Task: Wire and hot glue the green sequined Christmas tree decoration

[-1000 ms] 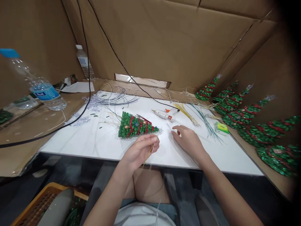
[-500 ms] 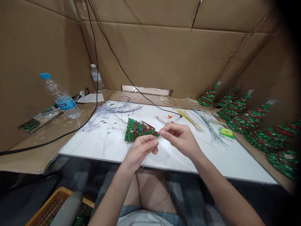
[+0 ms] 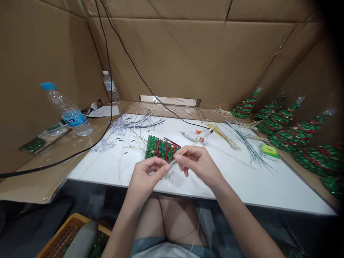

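Observation:
My left hand [image 3: 149,175] pinches one end of a thin bundle of yellow wires [image 3: 191,146] between thumb and fingertips. Close beside it, my right hand [image 3: 200,163] grips the same strands, which run on past its fingers towards the upper right. Just behind both hands a small green tinsel Christmas tree [image 3: 157,147] with red garland lies on its side, its tip hidden by my hands. A red-handled tool [image 3: 174,142], partly covered, rests against the tree's far side. Beyond my right hand lies a white glue gun [image 3: 192,137].
Yellow wires [image 3: 224,137] and green wires [image 3: 248,145] lie on the white board [image 3: 242,182], near a green-yellow box [image 3: 269,152]. Finished trees [image 3: 285,130] line the right side. A water bottle [image 3: 73,118] stands left, and a black cable [image 3: 109,82] hangs across.
My right hand has moved down and my left hand slightly left. The yellow wires now stretch out past my right hand, whereas they hung below my hands before.

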The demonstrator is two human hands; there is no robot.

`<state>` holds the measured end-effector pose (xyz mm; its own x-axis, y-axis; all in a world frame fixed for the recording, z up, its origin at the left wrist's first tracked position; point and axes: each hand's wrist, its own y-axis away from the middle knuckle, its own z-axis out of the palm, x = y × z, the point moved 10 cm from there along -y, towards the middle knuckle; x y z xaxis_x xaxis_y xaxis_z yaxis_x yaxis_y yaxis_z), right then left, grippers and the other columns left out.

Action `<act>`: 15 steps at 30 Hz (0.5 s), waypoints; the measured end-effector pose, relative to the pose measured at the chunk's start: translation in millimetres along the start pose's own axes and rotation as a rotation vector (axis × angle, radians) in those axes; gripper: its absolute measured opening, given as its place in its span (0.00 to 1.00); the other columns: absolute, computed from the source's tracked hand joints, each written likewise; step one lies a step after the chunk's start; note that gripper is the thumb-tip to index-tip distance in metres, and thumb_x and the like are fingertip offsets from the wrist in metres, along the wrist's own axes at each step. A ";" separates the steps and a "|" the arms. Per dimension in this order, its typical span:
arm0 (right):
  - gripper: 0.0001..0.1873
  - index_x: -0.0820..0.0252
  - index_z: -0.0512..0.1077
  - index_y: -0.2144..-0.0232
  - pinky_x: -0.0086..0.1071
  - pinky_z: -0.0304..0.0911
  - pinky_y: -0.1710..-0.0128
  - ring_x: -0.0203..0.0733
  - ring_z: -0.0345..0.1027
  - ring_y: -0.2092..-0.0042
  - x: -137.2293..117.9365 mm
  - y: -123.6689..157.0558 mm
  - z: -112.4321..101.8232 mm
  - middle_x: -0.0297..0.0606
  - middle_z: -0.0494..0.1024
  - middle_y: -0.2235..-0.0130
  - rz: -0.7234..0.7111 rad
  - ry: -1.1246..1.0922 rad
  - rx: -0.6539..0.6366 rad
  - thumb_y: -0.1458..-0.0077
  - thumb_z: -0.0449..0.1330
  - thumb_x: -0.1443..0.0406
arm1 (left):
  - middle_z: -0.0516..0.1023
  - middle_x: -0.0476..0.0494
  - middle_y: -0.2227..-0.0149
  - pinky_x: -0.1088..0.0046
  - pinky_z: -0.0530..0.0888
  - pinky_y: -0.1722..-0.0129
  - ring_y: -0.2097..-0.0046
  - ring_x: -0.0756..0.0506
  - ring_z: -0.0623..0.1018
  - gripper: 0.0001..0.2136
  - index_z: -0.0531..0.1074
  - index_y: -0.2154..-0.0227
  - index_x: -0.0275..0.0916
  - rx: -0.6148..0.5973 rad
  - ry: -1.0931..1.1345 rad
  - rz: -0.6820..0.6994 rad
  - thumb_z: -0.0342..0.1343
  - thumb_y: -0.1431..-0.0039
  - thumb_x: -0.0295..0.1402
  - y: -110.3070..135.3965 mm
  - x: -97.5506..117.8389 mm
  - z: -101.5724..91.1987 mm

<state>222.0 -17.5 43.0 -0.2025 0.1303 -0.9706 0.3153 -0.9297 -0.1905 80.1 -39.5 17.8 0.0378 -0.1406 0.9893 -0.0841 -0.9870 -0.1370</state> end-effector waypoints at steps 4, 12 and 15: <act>0.11 0.61 0.79 0.71 0.24 0.68 0.82 0.34 0.72 0.74 2.9 -2.2 16.2 0.36 0.78 0.71 -0.044 0.036 -0.006 0.51 0.69 0.58 | 0.76 0.50 0.73 0.78 0.70 0.70 0.70 0.52 0.73 0.04 0.77 0.73 0.38 0.121 -0.122 0.146 0.64 0.46 0.33 -1.7 14.6 -30.0; 0.05 0.59 0.80 0.70 0.24 0.71 0.78 0.33 0.73 0.73 -17.7 -1.6 -12.4 0.36 0.80 0.70 -0.257 0.216 0.373 0.45 0.65 0.64 | 0.76 0.49 0.72 0.78 0.72 0.70 0.71 0.52 0.74 0.08 0.77 0.63 0.37 0.492 -0.129 0.206 0.61 0.42 0.35 -17.9 -4.9 -99.4; 0.06 0.60 0.80 0.70 0.24 0.72 0.78 0.34 0.73 0.74 -8.2 -6.1 -12.2 0.36 0.80 0.71 -0.217 0.219 0.371 0.45 0.65 0.63 | 0.79 0.46 0.67 0.76 0.74 0.67 0.67 0.50 0.76 0.10 0.76 0.59 0.37 0.410 -0.100 0.153 0.58 0.40 0.37 -27.6 -17.2 -90.9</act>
<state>233.0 -8.8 50.4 -0.0147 0.3671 -0.9301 -0.0731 -0.9281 -0.3651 -8.7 -2.8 9.1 0.1537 -0.2743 0.9493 0.3048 -0.9007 -0.3096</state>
